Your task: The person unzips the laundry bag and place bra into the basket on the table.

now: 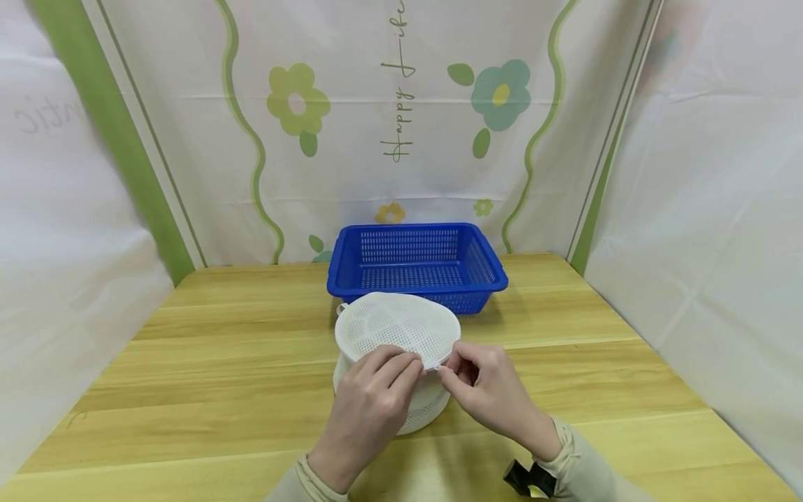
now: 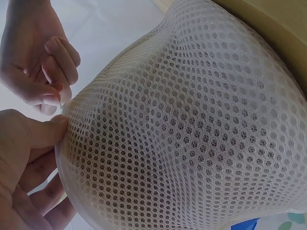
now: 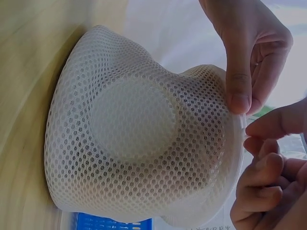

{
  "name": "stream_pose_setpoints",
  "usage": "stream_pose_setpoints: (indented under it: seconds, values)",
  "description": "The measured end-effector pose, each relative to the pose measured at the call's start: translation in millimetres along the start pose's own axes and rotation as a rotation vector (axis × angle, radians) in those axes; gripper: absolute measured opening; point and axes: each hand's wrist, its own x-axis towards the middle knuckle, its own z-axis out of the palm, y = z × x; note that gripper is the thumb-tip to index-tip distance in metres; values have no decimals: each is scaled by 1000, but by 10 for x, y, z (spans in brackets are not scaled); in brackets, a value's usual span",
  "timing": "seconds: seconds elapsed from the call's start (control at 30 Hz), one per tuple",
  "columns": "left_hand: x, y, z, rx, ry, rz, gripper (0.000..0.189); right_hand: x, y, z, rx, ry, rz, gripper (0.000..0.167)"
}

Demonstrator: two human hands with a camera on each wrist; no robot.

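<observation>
A white mesh laundry bag (image 1: 401,322) stands upright on the wooden table, its round top tilted toward me. My left hand (image 1: 375,394) pinches the near rim (image 3: 235,143) of that top between thumb and fingers. Just to its right, my right hand (image 1: 494,390) pinches a small white zipper pull (image 1: 437,367) at the same rim, with thumb and index finger together. In the right wrist view a paler round patch (image 3: 134,120) shows on the side of the mesh. A small loop (image 1: 341,308) sticks out at the bag's far left edge.
Behind the bag stands a blue plastic basket (image 1: 417,287) with slotted walls. The wooden table (image 1: 207,362) reaches to a printed cloth backdrop (image 1: 401,125), and white cloth walls rise on both sides. A black device (image 1: 530,479) is strapped at my right wrist.
</observation>
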Motion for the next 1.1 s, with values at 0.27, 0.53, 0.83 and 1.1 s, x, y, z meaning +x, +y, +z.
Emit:
stream_pose_setpoints:
  seconds: [0.27,0.53,0.83,1.1]
  values:
    - [5,-2,-5,-4,8,-14,27,6,1,-18,-54,19,38,33]
    - [-2,-11,-5,-24,15,-35,24,5,-12,-22,-44,-78,151,30]
    - [1,1,18,-56,30,5,14,-6,6,15,21,-102,-32,25]
    - [0,2,11,-18,-3,6,20,-25,32,41,27,-87,-66,30]
